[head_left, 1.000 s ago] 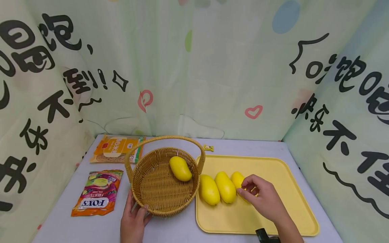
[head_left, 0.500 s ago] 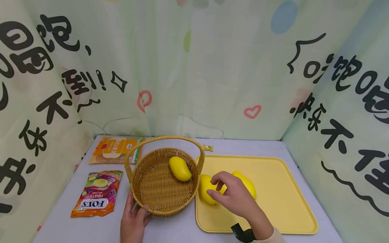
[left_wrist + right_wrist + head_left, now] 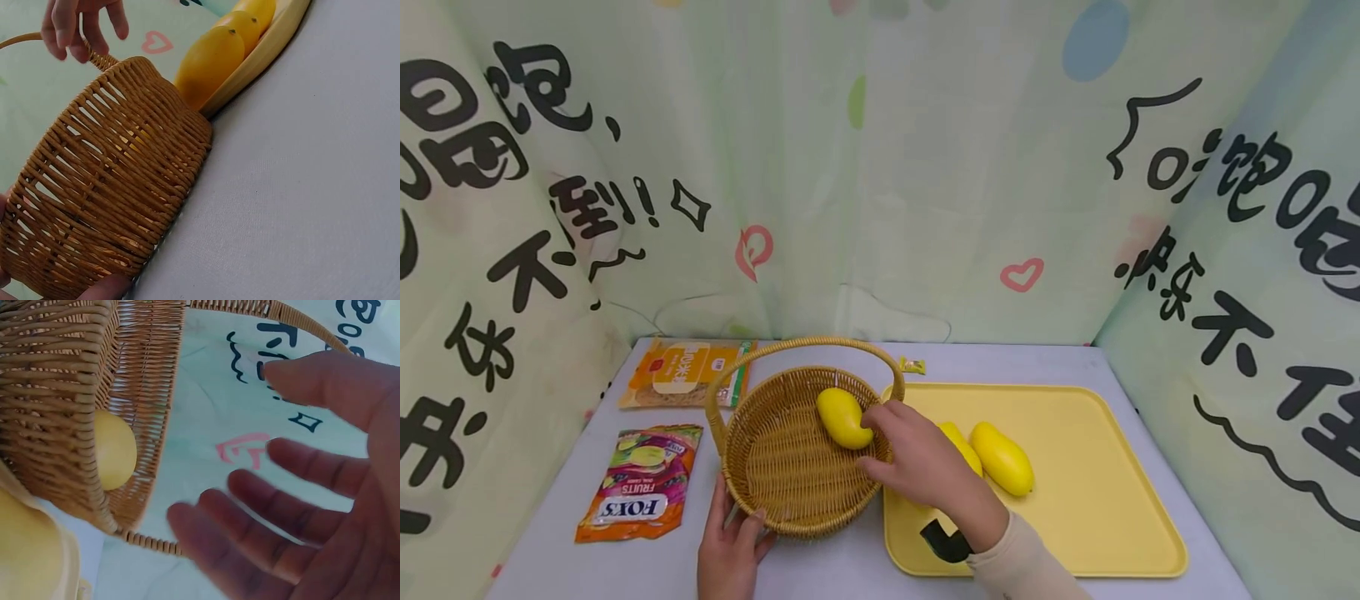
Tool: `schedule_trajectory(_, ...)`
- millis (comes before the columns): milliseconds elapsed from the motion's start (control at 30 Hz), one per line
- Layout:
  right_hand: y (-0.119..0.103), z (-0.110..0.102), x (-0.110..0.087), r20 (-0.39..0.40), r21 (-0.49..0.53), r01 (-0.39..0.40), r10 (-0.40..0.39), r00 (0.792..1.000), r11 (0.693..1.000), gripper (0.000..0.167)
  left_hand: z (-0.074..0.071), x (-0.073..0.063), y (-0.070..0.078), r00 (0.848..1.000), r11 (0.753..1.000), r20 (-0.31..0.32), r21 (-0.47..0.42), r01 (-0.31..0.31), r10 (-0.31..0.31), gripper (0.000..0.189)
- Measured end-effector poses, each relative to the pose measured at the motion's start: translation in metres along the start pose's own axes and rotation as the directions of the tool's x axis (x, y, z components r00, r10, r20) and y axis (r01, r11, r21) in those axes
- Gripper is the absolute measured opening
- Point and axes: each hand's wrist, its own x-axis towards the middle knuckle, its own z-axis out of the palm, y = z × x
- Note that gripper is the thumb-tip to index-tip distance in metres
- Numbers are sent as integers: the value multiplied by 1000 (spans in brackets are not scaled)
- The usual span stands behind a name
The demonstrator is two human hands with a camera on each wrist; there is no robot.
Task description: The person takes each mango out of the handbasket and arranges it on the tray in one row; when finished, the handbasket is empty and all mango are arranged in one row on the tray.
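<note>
A brown wicker basket with an arched handle stands in the middle, one yellow mango inside it. My left hand holds the basket's near left side, thumb by the rim. My right hand hovers over the basket's right rim near the mango. In the right wrist view its fingers are spread and relaxed, with nothing between them. On the yellow tray lie more mangoes, partly covered by the right hand in the head view; the left wrist view shows three mangoes there.
Left of the basket lies a Fox's fruit candy bag, with an orange packet of grain behind it. A small yellow wrapped candy sits behind the tray. Printed curtains enclose the white table at the back and sides.
My right hand has moved left from the farthest-right mango, across the other mangoes, to above the basket's right rim. The left hand and the basket have stayed in place.
</note>
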Motion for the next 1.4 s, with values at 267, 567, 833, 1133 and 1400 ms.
schedule_trajectory(267, -10, 8, 30, 151, -52, -114, 121, 981, 992, 46, 1, -1, -1, 1000, 1000, -1, -7, -9, 9, 90)
schedule_trajectory(567, -12, 21, 53, 237, -155, -166, 200, 951, 974, 66, 3, -2, -1, 1000, 1000, -3, -10, 4, -4, 91)
schedule_trajectory(833, -21, 29, 70, 258, -242, -193, 254, 932, 951, 74, 2, -1, 0, 1000, 1000, -1, -7, -1, 1, 92)
schedule_trajectory(1133, -27, 44, 83, 270, -318, -198, 288, 919, 927, 63, 2, 1, 0, 1000, 1000, -10, -4, 8, -8, 91)
schedule_trajectory(1400, -28, 57, 91, 330, -459, -112, 286, 900, 882, 45, 2, 1, 0, 1000, 1000, -10, -3, 17, -17, 91)
